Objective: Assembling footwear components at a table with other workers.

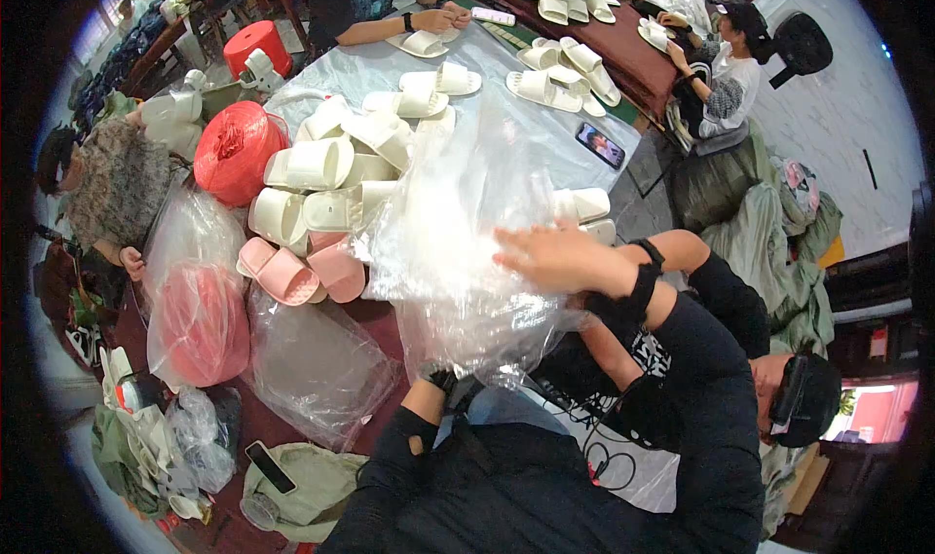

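Observation:
A large clear plastic bag (458, 213) billows in front of me above the table, blurred by motion. My right hand (555, 259) lies across the bag's right side, its fingers stretched out to the left and somewhat smeared. Below the bag my left hand (436, 375) is at its lower edge, its fingers hidden by plastic and the wrist. Left of the bag, cream slippers (310, 165) sit piled, with pink slippers (280, 272) at the pile's near edge. More cream slippers (584, 204) show partly behind my right hand.
A red twine roll (241, 152) stands left of the pile, near a plastic-wrapped pink bundle (200, 320). A flat clear bag (321, 369) lies nearer. Beside me on the right, a co-worker's arm (679, 249) reaches close to mine. A phone (600, 146) rests at the table's right edge.

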### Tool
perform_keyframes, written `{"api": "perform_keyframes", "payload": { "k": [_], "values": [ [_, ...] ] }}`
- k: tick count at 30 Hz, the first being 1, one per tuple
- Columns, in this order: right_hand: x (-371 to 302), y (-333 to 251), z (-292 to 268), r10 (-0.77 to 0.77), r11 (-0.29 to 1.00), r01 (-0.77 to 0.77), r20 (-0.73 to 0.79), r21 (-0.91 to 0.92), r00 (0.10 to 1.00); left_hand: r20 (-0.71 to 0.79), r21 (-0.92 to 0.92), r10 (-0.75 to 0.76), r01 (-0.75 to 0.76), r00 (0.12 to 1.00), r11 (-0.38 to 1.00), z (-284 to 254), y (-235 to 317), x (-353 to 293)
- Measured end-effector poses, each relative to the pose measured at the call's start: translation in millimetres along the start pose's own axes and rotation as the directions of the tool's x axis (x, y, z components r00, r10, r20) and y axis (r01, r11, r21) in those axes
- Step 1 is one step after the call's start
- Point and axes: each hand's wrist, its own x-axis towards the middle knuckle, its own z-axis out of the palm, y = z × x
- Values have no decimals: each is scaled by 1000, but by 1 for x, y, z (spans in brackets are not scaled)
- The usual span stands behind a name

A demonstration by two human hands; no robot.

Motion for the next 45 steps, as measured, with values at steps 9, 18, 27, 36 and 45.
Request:
{"api": "perform_keyframes", "payload": {
  "k": [9, 18, 27, 36, 45],
  "values": [
    [2, -60, 64, 139, 898, -163, 87, 408, 986, 132, 415, 48, -99, 990, 905, 25, 46, -14],
    [-26, -144, 74, 117, 955, -3, -366, 297, 923, 219, 739, 146, -261, 965, 621, 55, 56, -93],
    [19, -240, 67, -73, 859, 398, -694, 321, 716, 131, 962, 323, -199, 937, 188, 73, 111, -245],
    [112, -316, 138, -469, 590, 675, -493, 442, 733, 90, 897, 400, 100, 912, -431, 56, 108, -355],
    [116, -313, 226, -595, 635, 647, -268, 422, 758, -365, 646, 317, 484, 875, -590, -100, 47, -314]
  ]
}}
